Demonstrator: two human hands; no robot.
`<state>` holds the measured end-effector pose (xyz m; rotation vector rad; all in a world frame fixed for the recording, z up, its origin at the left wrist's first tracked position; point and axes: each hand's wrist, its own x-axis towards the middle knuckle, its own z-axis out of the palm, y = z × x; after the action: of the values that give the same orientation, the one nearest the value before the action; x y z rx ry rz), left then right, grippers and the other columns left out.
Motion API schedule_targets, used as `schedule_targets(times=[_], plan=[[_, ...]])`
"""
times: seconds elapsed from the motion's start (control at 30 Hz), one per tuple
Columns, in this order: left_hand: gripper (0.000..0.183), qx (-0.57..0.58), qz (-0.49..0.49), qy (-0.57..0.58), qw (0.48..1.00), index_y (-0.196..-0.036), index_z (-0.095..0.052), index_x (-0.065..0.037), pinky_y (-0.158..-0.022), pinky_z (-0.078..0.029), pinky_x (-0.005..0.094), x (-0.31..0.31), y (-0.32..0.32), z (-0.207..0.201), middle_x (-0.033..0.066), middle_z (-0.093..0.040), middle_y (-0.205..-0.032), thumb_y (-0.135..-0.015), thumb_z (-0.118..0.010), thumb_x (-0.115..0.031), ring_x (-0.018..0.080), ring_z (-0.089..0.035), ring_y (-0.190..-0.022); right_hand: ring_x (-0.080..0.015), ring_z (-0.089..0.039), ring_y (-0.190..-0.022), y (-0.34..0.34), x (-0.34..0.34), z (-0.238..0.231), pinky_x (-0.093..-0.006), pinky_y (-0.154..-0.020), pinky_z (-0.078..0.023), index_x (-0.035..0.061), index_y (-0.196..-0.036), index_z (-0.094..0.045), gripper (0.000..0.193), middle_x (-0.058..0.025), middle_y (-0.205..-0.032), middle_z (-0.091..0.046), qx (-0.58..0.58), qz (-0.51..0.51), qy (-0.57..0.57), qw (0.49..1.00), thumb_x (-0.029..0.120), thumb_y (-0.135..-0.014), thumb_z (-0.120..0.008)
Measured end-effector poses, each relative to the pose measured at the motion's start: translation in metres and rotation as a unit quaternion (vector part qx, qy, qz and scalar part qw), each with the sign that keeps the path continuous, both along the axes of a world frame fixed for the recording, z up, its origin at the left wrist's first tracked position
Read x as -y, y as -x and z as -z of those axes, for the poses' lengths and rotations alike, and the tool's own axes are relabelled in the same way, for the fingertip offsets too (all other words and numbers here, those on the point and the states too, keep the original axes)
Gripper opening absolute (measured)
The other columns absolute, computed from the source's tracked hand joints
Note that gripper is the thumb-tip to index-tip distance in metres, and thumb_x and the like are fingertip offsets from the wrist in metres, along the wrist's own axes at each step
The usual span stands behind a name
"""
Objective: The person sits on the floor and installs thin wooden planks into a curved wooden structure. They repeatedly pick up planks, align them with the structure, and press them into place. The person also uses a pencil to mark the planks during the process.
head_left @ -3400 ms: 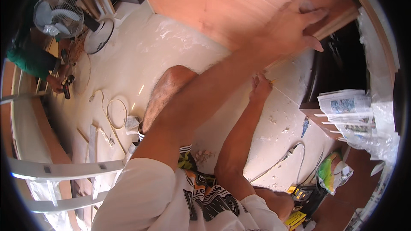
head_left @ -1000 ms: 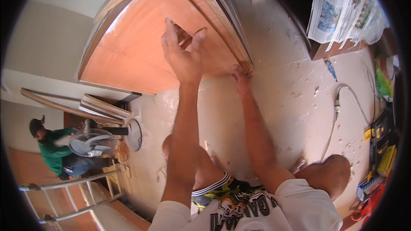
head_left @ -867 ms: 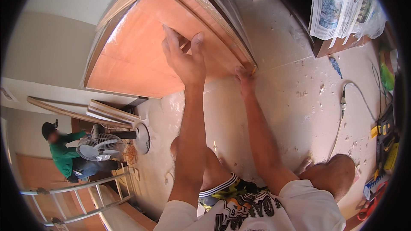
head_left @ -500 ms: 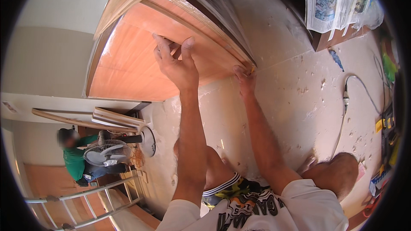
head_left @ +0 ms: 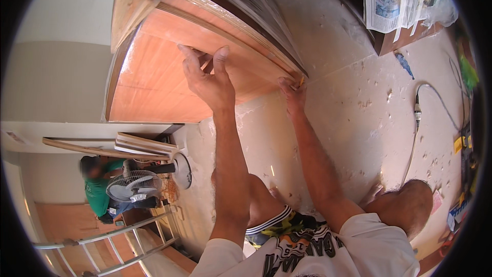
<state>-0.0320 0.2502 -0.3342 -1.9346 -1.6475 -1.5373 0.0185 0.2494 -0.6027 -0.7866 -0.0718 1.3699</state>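
Note:
A reddish wooden panel (head_left: 159, 66), with thin strips along its far edge, stands before me. My left hand (head_left: 210, 77) is in front of its face, fingers curved and spread from the thumb, with nothing seen between them. Whether the fingertips touch the wood I cannot tell. Down at the panel's right-hand corner, by the floor, my right hand (head_left: 293, 94) is closed, its fingers pinching a thin orange, pencil-like stick (head_left: 302, 80). Most of that stick is hidden by the fingers.
Wooden boards (head_left: 138, 5) lean at the panel's upper left. A newspaper-covered dark cabinet (head_left: 384, 43) stands far right, with a cable (head_left: 416, 110) on the debris-strewn floor (head_left: 348, 123). At left are a pedestal fan (head_left: 134, 187), an aluminium ladder (head_left: 118, 233) and a person in green (head_left: 97, 192).
The view has shifted slightly. Both hands keep nearly the same place and pose at the panel. The person in green has moved a little behind the fan.

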Motion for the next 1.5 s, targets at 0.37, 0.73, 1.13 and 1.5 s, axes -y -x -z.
schedule_targets(times=[0.37, 0.73, 1.13, 1.5], plan=[[0.084, 0.001, -0.019, 0.008, 1.0, -0.159, -0.04, -0.004, -0.073, -0.056, 0.0319, 0.001, 0.001, -0.001, 0.0113, -0.059, -0.122, -0.089, -0.085, -0.016, 0.0211, -0.062, -0.096, -0.0104, -0.057, -0.093, -0.01, 0.005, -0.017, -0.0262, -0.079, -0.051, 0.0056, -0.13, -0.05, 0.066, -0.0019, -0.106, -0.054, 0.036, -0.031, -0.037, 0.998, 0.02, -0.081, -0.092], [0.088, 0.007, -0.011, 0.009, 1.0, -0.161, -0.036, -0.003, -0.073, -0.06, 0.0328, -0.001, -0.001, 0.0, 0.0154, -0.06, -0.131, -0.089, -0.085, -0.015, 0.0233, -0.064, -0.101, -0.0107, -0.055, -0.093, -0.003, -0.002, 0.009, -0.0266, -0.079, -0.05, 0.0035, -0.129, -0.052, 0.065, -0.0021, -0.108, -0.053, 0.102, -0.014, -0.009, 0.995, 0.022, -0.081, -0.092], [0.087, -0.001, -0.01, -0.001, 1.0, -0.161, -0.037, -0.005, -0.071, -0.057, 0.033, 0.0, 0.0, 0.001, 0.0112, -0.06, -0.115, -0.089, -0.084, -0.014, 0.0209, -0.063, -0.094, -0.0164, -0.064, -0.104, -0.006, 0.005, -0.004, -0.0372, -0.087, -0.057, 0.0077, -0.132, -0.053, 0.065, -0.0056, -0.118, -0.061, 0.042, -0.039, -0.006, 0.998, 0.021, -0.081, -0.091], [0.08, 0.006, -0.015, 0.006, 1.0, -0.157, -0.042, -0.001, -0.08, -0.054, 0.034, 0.003, -0.005, -0.004, 0.0123, -0.066, -0.122, -0.091, -0.083, -0.015, 0.021, -0.061, -0.094, -0.018, -0.067, -0.101, -0.004, 0.003, 0.001, -0.0389, -0.086, -0.059, 0.0041, -0.136, -0.049, 0.072, -0.0062, -0.112, -0.063, 0.055, -0.04, 0.017, 0.998, 0.022, -0.08, -0.092]])
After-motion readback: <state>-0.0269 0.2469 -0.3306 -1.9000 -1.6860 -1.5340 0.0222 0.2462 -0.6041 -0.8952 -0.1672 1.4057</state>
